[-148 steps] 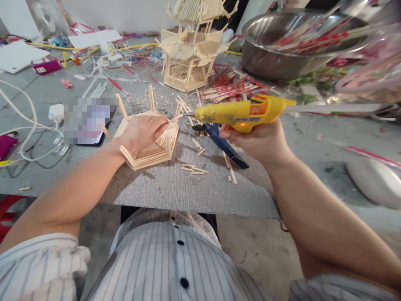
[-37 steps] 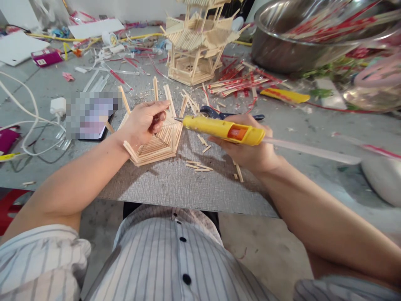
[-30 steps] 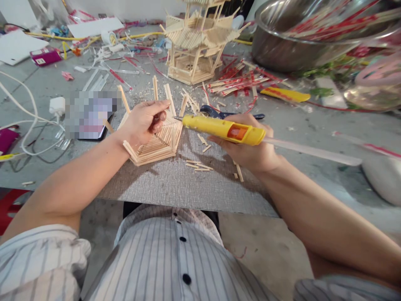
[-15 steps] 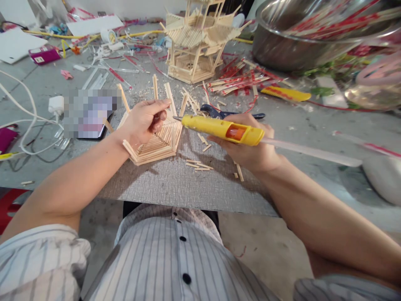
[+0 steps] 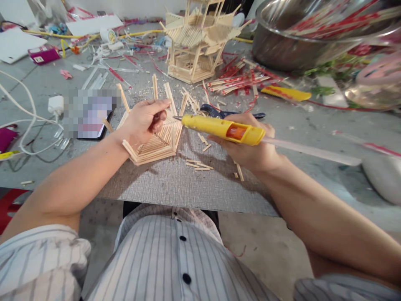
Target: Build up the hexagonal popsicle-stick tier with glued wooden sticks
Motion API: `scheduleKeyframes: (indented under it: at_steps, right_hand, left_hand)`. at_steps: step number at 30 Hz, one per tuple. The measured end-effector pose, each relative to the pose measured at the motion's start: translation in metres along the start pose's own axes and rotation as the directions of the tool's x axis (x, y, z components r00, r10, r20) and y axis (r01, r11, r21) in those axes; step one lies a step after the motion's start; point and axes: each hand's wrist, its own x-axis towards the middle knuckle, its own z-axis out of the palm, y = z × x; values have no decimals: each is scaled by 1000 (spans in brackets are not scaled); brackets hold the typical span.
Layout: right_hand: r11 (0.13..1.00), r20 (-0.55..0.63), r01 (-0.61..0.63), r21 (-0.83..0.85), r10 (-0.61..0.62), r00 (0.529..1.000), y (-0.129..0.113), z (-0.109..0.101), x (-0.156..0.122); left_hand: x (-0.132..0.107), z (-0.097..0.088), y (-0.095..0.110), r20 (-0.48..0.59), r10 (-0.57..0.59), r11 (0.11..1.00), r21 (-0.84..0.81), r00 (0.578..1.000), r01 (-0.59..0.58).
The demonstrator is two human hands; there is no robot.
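Observation:
My right hand (image 5: 255,152) is wrapped round a yellow hot glue gun (image 5: 216,128), which lies nearly level with its nozzle to the left. A long translucent glue stick (image 5: 313,151) runs out of its back end. Over a six-sided wooden stick frame (image 5: 156,156) with upright posts, my left hand (image 5: 144,119) is closed, thumb and fingers pressed together. Whatever those fingers pinch, if anything, is hidden. The nozzle tip is just right of the left fingers, close to a wooden post (image 5: 170,98) of the frame; contact cannot be made out.
A tiered stick pavilion (image 5: 194,37) stands at the back. Dark-blue-handled cutters (image 5: 219,112) lie behind the glue gun. Short stick pieces (image 5: 200,165) are scattered in front. A phone (image 5: 94,117) and white cables (image 5: 25,104) lie left, a metal pot (image 5: 282,50) back right.

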Motion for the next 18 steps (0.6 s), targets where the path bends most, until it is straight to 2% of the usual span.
scheduleKeyframes:
  at_steps: [4, 10, 15, 18]
  right_hand:
    - [998, 73, -54, 35, 51, 996, 2, -1, -1]
    - [993, 43, -62, 101, 58, 997, 4, 0, 0]
    - [980, 130, -131, 151, 111, 985, 9, 2, -3]
    - [977, 152, -128, 171, 102, 983, 11, 2, -4]
  left_hand:
    - [0, 0, 0, -13, -15, 1000, -13, 1000, 14]
    - [3, -3, -1, -5, 8, 1000, -13, 1000, -8]
    - [6, -5, -3, 1, 17, 1000, -6, 1000, -17]
    - [5, -6, -3, -7, 13, 1000, -15, 1000, -13]
